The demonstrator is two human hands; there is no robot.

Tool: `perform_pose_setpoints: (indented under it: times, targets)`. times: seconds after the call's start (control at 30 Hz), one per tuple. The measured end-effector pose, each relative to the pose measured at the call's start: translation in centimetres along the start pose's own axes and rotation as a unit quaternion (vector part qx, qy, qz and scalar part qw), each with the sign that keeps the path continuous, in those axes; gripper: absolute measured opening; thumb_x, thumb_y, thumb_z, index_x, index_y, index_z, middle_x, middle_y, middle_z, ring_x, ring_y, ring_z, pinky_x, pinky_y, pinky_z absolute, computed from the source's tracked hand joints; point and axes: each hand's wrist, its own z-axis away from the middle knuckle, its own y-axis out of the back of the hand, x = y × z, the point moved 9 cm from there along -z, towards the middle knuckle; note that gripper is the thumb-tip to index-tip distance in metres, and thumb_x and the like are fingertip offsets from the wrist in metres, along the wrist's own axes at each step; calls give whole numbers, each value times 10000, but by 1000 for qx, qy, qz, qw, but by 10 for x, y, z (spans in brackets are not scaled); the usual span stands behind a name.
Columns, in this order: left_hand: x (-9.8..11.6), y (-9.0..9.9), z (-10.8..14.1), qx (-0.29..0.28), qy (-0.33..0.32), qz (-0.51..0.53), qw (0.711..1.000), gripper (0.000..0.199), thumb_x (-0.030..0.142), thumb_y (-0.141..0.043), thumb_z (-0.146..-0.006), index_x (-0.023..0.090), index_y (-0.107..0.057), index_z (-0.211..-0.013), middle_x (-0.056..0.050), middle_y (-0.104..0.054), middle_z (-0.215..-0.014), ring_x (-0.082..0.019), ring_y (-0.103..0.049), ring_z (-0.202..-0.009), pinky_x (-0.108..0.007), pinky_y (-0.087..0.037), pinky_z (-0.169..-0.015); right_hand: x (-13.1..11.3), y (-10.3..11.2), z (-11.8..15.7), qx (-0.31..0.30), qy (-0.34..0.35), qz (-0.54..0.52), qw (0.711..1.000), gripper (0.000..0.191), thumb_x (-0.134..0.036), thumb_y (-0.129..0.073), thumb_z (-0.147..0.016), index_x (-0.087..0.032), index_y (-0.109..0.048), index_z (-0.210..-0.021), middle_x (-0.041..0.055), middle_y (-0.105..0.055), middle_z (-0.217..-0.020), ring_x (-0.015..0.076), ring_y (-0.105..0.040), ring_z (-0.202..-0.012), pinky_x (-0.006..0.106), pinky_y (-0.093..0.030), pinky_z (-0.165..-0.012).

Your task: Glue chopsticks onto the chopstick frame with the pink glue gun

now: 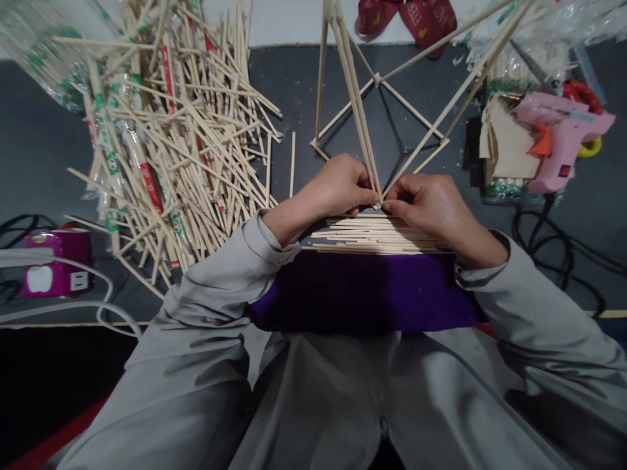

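Here, a dark tabletop [289, 81] bears jumbled wooden sticks [203, 170].

A stick heap [196, 140] is spreading left of the stick frame [356, 98]; a glue gun [558, 140] is resting to its right. By the bench's [294, 78] near edge, a cloth [362, 294] is lying before loose sticks [372, 232].

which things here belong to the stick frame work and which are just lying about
Belongs to the work:
- stick frame, its near corner between the left hand and right hand
- row of sticks, likely
- loose stick pile, likely
- pink glue gun, probably

Probably just lying about:
- red lettered items
- plastic wrapping
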Motion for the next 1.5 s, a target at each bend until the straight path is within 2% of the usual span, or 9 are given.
perform_pose_setpoints:
  times: [0.2, 0.37, 0.73, 0.87, 1.0, 1.17, 1.27, 1.37, 1.5]
  targets:
    - [-1, -1, 6, -10, 40, 17, 999, 78, 162, -709, -811, 107, -754, -779, 19, -538, -484, -75, -506, -415, -164, -358, -445, -1, 2, -1, 2, 26, -12, 1000, 60, -217, -627, -776, -197, -680, -757, 19, -697, -705, 156, -601, -634, 280, -390, -619]
    - [1, -1, 6, 0, 42, 34, 999, 48, 124, -719, -802, 102, -755, -780, 25, -537, -489, -58, -492, -400, -142, -352, -428, 2, 1, 0, -13, 1, -16, 1000, 61, -231, -639, -802, -200, -690, -790, 24, -701, -735, 162, -606, -649, 289, -391, -626]
    - [-1, -1, 5, 11, 47, 64, 997, 63, 57, -748, -776, 96, -754, -726, 23, -529, -470, -63, -499, -380, -138, -367, -392, 0, 0, 1, 13, 1, 5, 1000, 56, -220, -647, -809, -186, -688, -790, 57, -728, -797, 197, -643, -733, 318, -412, -680]
    - [-1, -2, 5, 2, 34, 49, 998, 81, 74, -712, -813, 117, -772, -781, 16, -582, -512, -63, -534, -404, -126, -372, -394, 4, 0, 1, 8, 9, -54, 998, 82, -230, -649, -808, -178, -709, -789, 34, -720, -757, 164, -618, -691, 293, -400, -648]
    - [-7, 5, 0, 31, 35, 36, 998, 64, 118, -707, -823, 113, -771, -819, -9, -630, -556, -91, -586, -450, -139, -404, -386, 10, 14, 4, 70, 23, -135, 988, 140, -255, -608, -841, -177, -714, -794, 22, -728, -767, 148, -621, -682, 282, -426, -654]
    - [-7, 11, -5, 79, 20, 70, 994, 94, 165, -717, -836, 95, -760, -881, -43, -687, -647, -85, -599, -468, -143, -421, -383, 22, 29, 4, 162, 25, -122, 979, 157, -251, -615, -846, -185, -744, -904, 60, -753, -891, 196, -664, -788, 331, -482, -738]
    - [-3, 11, -6, 92, 11, 90, 992, 117, 136, -694, -848, 93, -747, -943, -53, -727, -749, -63, -603, -474, -132, -426, -390, 28, 25, 1, 160, 21, -120, 980, 177, -260, -616, -854, -189, -751, -943, 70, -754, -919, 207, -669, -809, 348, -496, -762]
    - [-4, 6, -7, 77, 25, 112, 990, 221, 102, -665, -859, 88, -714, -1073, -58, -744, -828, -59, -611, -478, -134, -427, -382, 30, 22, -1, 159, 25, -113, 980, 183, -259, -613, -855, -189, -756, -945, 70, -757, -929, 212, -674, -836, 350, -498, -782]
    - [-6, 10, -6, 87, 24, 155, 984, 258, 123, -657, -878, 94, -673, -1134, -32, -720, -805, -54, -617, -488, -130, -414, -382, 30, 22, -1, 162, 31, -107, 981, 191, -257, -603, -860, -182, -755, -950, 74, -760, -947, 212, -679, -854, 339, -492, -787]
